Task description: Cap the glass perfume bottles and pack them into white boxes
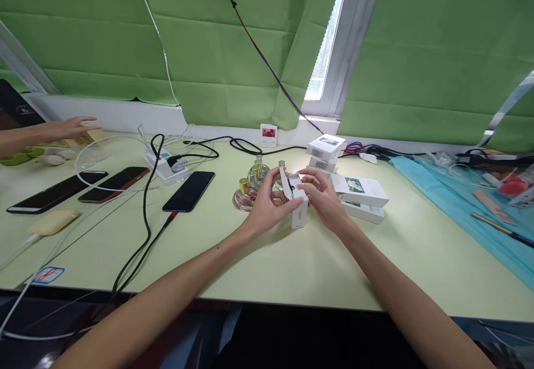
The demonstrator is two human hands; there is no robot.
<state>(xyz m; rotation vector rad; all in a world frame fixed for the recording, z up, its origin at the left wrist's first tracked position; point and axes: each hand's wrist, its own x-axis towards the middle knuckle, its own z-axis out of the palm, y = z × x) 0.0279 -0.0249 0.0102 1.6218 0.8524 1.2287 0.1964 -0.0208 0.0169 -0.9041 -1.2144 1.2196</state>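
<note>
Both forearms reach in from the near edge, and we see our left hand [267, 205] and right hand [323, 199] meeting over a pale green table [292, 263]. Green blinds cover the window behind the table, and a red and blue cable hangs across them.

On the left side of the table lie three dark phones [189, 191], a white power strip [164, 166] with black cables, and a yellow pad [52, 221]. At the far left, another person's hand [69, 128] rests flat near the wall. Behind our hands stands a cluster of small gold-capped bottles [252, 182] on a clear dish. To the right are stacked white boxes [325, 152] and two flat white cartons [361, 191], then a blue plastic sheet [459, 202] carrying small tools.

We hold a small white box [298, 205] upright at the table's centre, its base touching the surface. Its top flap stands open. Left fingers close around its left side and flap; right fingers grip its right side. Dark print marks the box's front.
</note>
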